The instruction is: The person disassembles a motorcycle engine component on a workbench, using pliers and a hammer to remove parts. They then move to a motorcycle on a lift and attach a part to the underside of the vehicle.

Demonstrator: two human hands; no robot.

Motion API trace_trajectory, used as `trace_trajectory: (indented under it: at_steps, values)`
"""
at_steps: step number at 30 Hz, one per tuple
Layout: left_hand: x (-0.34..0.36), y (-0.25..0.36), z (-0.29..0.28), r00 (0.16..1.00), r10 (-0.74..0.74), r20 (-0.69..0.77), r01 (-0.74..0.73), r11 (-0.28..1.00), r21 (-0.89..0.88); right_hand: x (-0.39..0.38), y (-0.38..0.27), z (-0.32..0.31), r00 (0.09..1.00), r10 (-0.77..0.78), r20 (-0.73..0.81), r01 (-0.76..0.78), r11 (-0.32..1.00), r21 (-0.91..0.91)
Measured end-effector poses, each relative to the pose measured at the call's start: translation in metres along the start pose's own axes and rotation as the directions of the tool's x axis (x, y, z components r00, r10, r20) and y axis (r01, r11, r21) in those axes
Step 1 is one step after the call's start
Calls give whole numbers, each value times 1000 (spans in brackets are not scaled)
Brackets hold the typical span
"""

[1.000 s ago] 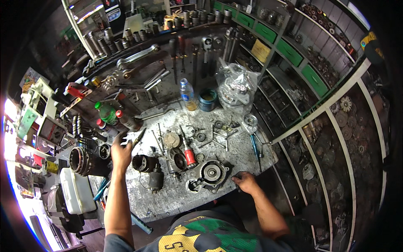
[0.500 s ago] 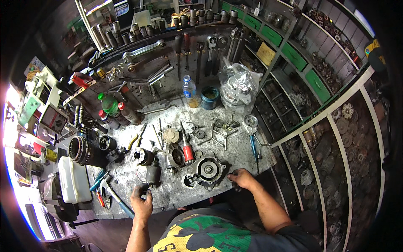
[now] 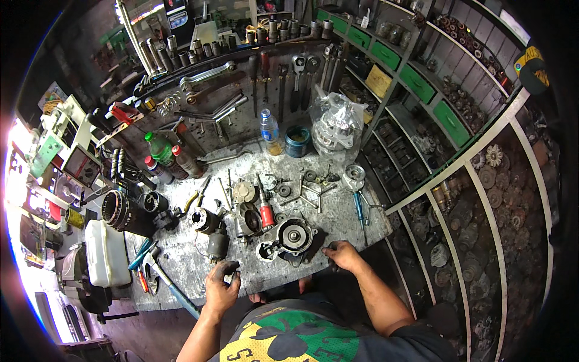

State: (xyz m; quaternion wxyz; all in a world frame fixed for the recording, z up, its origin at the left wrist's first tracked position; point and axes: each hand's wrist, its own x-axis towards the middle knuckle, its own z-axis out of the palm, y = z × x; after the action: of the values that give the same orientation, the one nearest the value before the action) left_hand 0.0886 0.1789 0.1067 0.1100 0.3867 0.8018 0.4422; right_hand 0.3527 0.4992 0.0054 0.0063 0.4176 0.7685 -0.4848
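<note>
My left hand (image 3: 224, 283) is at the table's front, just below a dark cylindrical motor part (image 3: 218, 244), fingers curled toward the thumb; anything held is too small to make out. My right hand (image 3: 342, 254) is closed on the table's front edge, fingertips mostly hidden, right of an open metal housing (image 3: 293, 236) with a round centre. Between them lie a red-handled tool (image 3: 266, 215) and a dark hollow part (image 3: 248, 220). Yellow-handled pliers (image 3: 194, 196) lie behind a slotted ring part (image 3: 204, 220).
A hammer (image 3: 175, 289), white container (image 3: 107, 256) and large black cylinder (image 3: 117, 211) crowd the left. Several bottles (image 3: 163, 151), a blue can (image 3: 297, 143) and bagged parts (image 3: 335, 130) stand at the back. Shelves of parts (image 3: 458, 241) line the right; tools hang behind.
My left hand has left the yellow-handled pliers and come down to the front edge, then slightly right. My right hand has moved a little left along the edge.
</note>
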Motion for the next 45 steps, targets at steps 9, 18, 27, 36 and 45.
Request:
trace_trajectory:
  at_steps: [9,18,27,36,45]
  values:
    - [-22,-3,6,990,-111,84,111,994,8,-3,-3,-1,1000,0,-32,-1,999,-54]
    - [-49,-11,0,977,-206,49,205,978,29,2,9,0,998,-56,1,56,998,16]
    - [-67,-23,-18,954,-299,34,300,954,-1,2,-2,2,999,40,-27,-42,997,-70]
    - [-33,-28,-33,979,-202,3,201,976,80,-10,-9,8,998,-66,16,67,979,-190]
    - [81,4,18,949,-268,164,201,919,339,-12,-12,5,998,-64,-26,57,973,-222]
